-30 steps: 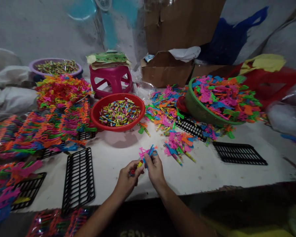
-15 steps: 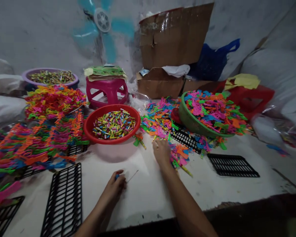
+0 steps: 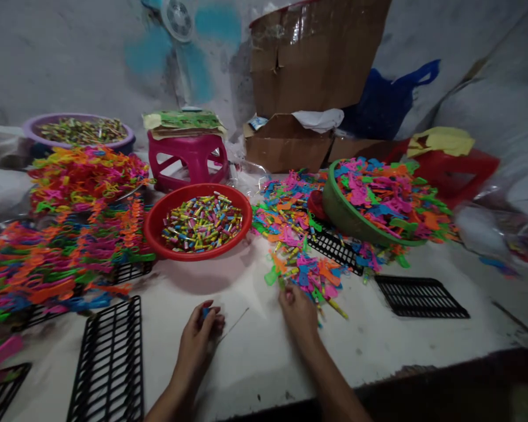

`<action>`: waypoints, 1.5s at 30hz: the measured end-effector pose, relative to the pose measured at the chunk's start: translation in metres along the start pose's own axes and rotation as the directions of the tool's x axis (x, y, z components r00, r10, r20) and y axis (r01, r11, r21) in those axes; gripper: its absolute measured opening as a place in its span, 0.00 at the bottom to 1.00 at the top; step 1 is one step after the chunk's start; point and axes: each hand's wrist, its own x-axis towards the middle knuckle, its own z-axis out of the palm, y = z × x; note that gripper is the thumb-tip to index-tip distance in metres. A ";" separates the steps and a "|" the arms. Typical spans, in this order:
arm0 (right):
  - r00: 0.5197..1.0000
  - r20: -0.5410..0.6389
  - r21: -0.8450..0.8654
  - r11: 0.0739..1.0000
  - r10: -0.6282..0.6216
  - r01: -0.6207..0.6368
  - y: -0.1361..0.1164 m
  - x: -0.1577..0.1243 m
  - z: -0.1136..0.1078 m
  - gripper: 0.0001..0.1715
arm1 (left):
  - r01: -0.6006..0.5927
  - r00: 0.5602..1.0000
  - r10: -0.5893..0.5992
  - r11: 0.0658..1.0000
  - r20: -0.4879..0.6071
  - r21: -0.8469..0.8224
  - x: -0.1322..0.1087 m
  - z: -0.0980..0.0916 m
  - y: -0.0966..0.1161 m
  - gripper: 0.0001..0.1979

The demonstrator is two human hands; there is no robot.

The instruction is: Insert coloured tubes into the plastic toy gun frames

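Note:
My left hand [image 3: 199, 337] rests on the white table [image 3: 255, 346], fingers closed around a small blue piece with a thin wire or needle [image 3: 233, 325] sticking out to the right. At the near edge of a loose pile of coloured plastic toy pieces [image 3: 310, 275], my right hand [image 3: 298, 312] lies with its fingers curled onto the pieces. What it grips I cannot make out. A red bowl [image 3: 158, 220] of small coloured tubes stands just beyond the hands.
A green basin [image 3: 341, 214] heaped with coloured pieces tilts at the right. Black plastic grids [image 3: 110, 357] [image 3: 420, 296] lie on the table. Strung coloured pieces [image 3: 70, 234] pile up at the left. A pink stool [image 3: 189, 158], a purple bowl [image 3: 35, 126], cardboard boxes [image 3: 290, 140] and a fan [image 3: 178, 20] stand behind.
The hands held a strung toy together a second ago. My right hand then reached out to the pile and has now drawn back to its near edge; the left stays on the table.

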 end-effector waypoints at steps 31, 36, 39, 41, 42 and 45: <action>0.809 0.278 -0.313 0.748 -0.518 0.586 -0.197 0.192 0.018 0.10 | -0.630 0.627 0.169 0.684 0.760 0.367 -0.030 0.016 -0.011 0.16; 0.791 -0.011 -0.159 0.782 -0.612 0.602 -0.171 0.167 -0.010 0.16 | -0.483 0.759 0.163 0.790 0.630 0.378 -0.047 0.013 -0.008 0.12; 0.706 0.095 0.248 0.704 -0.702 0.666 -0.125 0.114 -0.041 0.18 | -0.005 0.914 -0.058 0.988 0.403 0.153 -0.046 0.012 -0.008 0.15; 0.488 0.439 0.476 0.656 -0.755 0.587 -0.091 0.070 -0.051 0.17 | 0.299 0.865 -0.224 0.949 0.449 -0.101 -0.044 0.012 -0.007 0.20; 0.376 0.578 0.517 0.682 -0.724 0.518 -0.076 0.048 -0.051 0.15 | 0.390 0.807 -0.258 0.908 0.531 -0.152 -0.043 0.013 -0.006 0.21; 0.347 0.733 0.470 0.805 -0.585 0.362 -0.040 -0.001 -0.038 0.13 | 0.450 0.599 -0.288 0.893 0.747 -0.016 -0.050 0.015 -0.005 0.19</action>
